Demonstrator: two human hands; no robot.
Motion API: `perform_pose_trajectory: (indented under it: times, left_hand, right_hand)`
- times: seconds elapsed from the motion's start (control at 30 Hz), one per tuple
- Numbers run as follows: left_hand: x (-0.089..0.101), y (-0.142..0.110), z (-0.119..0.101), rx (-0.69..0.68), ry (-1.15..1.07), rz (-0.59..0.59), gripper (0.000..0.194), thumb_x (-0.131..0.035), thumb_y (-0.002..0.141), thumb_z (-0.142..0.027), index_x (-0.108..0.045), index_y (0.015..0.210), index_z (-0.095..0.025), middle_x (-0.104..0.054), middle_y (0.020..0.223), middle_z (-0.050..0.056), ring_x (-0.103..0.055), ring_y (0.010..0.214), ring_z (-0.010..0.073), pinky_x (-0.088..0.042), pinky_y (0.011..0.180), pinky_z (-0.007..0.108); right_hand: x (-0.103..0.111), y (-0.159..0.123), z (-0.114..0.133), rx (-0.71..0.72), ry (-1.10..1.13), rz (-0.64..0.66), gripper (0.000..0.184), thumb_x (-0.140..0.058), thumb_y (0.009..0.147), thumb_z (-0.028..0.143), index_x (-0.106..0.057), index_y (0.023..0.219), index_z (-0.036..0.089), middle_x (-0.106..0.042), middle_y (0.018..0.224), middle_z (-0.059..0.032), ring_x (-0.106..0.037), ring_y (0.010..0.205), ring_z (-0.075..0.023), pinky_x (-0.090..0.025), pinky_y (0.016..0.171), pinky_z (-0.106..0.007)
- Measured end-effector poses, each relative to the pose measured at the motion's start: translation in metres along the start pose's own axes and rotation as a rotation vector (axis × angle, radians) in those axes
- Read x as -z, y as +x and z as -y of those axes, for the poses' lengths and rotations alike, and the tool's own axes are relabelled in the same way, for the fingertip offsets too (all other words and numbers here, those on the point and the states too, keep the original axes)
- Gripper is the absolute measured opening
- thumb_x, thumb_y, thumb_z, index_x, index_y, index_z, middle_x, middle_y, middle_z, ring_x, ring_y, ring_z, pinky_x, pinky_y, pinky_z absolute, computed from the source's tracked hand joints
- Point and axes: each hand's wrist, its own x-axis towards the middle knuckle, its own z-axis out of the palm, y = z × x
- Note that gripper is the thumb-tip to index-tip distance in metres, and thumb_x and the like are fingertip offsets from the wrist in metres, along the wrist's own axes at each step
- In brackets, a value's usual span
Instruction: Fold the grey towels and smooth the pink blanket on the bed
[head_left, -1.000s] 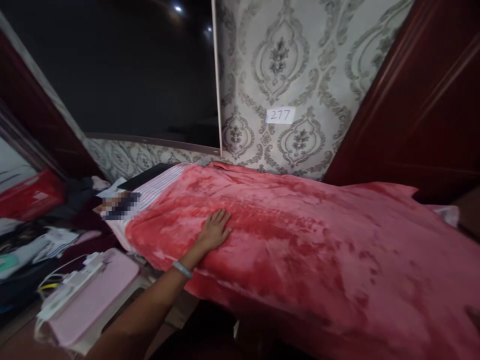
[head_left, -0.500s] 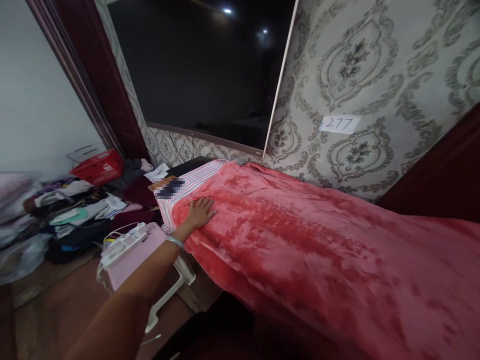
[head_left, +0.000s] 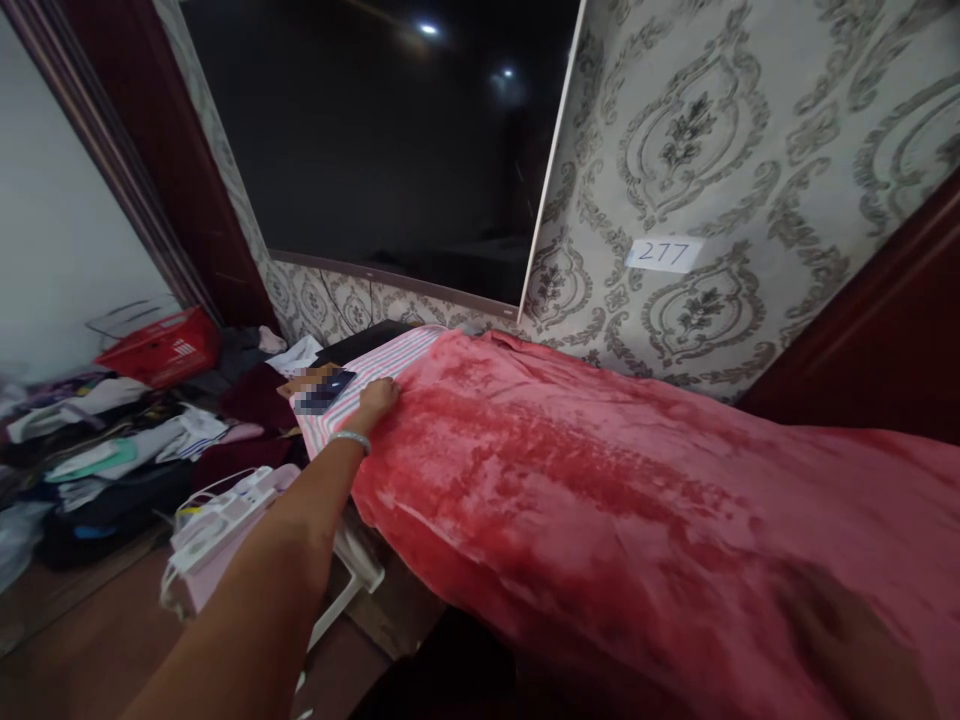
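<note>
Now both hands lie on the red blanket (head_left: pixel 570 470).

Left hand (head_left: pixel 377 396) rests at the blanket's far edge, where it meets the striped sheet (head_left: pixel 390 362); its fingers look curled, though I cannot tell if they pinch the cloth. Right hand (head_left: pixel 847 640) is blurred at the near corner, flat on the blanket, fingers unclear. A dark phone (head_left: pixel 330 385) lies just beside the left hand.

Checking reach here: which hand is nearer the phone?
Left. The left hand rests at the red blanket edge beside the phone; the right hand is far across it.
</note>
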Motion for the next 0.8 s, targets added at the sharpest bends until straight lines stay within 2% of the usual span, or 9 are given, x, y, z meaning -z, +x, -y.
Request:
perform_pose_trajectory:
  times: [0.1,0.17,0.33,0.47,0.57,0.73,0.8]
  left_hand:
    - [-0.009,0.014,-0.001,0.049,-0.009,0.006,0.034,-0.051,0.093,-0.034,-0.07,0.109,-0.01,-0.072,0.112,0.021,-0.068,0.104,0.0285,-0.05,0.083,0.032]
    - [-0.014,0.02,0.0,0.063,-0.018,-0.025,0.034,-0.049,0.093,-0.032,-0.068,0.112,-0.011,-0.07,0.117,0.021,-0.067,0.108,0.0299,-0.05,0.085,0.034]
    - [-0.023,0.035,0.004,0.108,-0.056,-0.095,0.04,-0.034,0.098,-0.028,-0.061,0.122,-0.012,-0.066,0.126,0.022,-0.063,0.116,0.0312,-0.049,0.087,0.038]
    - [-0.025,0.05,0.003,0.129,-0.088,-0.04,0.035,-0.043,0.093,-0.026,-0.064,0.117,-0.011,-0.07,0.119,0.022,-0.066,0.109,0.0323,-0.05,0.082,0.037]
    - [-0.02,0.064,-0.003,0.115,-0.103,-0.04,0.038,-0.047,0.09,-0.025,-0.062,0.123,-0.013,-0.069,0.124,0.02,-0.065,0.114,0.0313,-0.05,0.084,0.036]
    - [-0.015,0.09,-0.023,0.043,-0.128,0.01,0.04,-0.049,0.093,-0.041,-0.069,0.114,-0.014,-0.073,0.116,0.016,-0.068,0.109,0.029,-0.051,0.083,0.032]
    - [-0.015,0.102,-0.032,0.027,-0.137,0.019,0.044,-0.052,0.092,-0.043,-0.068,0.118,-0.012,-0.073,0.118,0.018,-0.068,0.109,0.0295,-0.051,0.083,0.033]
  right_hand:
    - [-0.029,0.004,-0.004,-0.017,0.093,-0.004,0.042,-0.039,0.087,0.053,-0.067,0.094,0.023,-0.073,0.106,-0.0178,-0.068,0.108,-0.0409,-0.054,0.101,-0.059]
    - [-0.038,0.002,-0.007,-0.054,0.133,-0.034,0.042,-0.04,0.083,0.057,-0.065,0.093,0.025,-0.073,0.105,-0.0179,-0.067,0.109,-0.0431,-0.051,0.105,-0.06]
    - [-0.036,-0.001,-0.007,-0.114,0.157,-0.046,0.035,-0.046,0.077,0.058,-0.065,0.089,0.031,-0.074,0.102,-0.015,-0.067,0.108,-0.0443,-0.049,0.107,-0.06]
    - [-0.036,-0.001,-0.007,-0.135,0.193,-0.052,0.034,-0.047,0.077,0.057,-0.067,0.089,0.032,-0.074,0.103,-0.0155,-0.066,0.109,-0.0452,-0.046,0.11,-0.061]
    - [-0.042,-0.002,-0.013,-0.132,0.22,-0.073,0.027,-0.051,0.076,0.054,-0.068,0.086,0.036,-0.074,0.1,-0.0134,-0.067,0.108,-0.0446,-0.045,0.111,-0.06]
    - [-0.05,-0.004,-0.022,-0.133,0.237,-0.104,0.023,-0.052,0.077,0.052,-0.068,0.086,0.038,-0.074,0.101,-0.0143,-0.066,0.108,-0.045,-0.044,0.111,-0.06]
    - [-0.05,-0.004,-0.022,-0.15,0.236,-0.099,0.023,-0.053,0.077,0.052,-0.069,0.087,0.038,-0.074,0.102,-0.0137,-0.066,0.108,-0.0445,-0.045,0.111,-0.06]
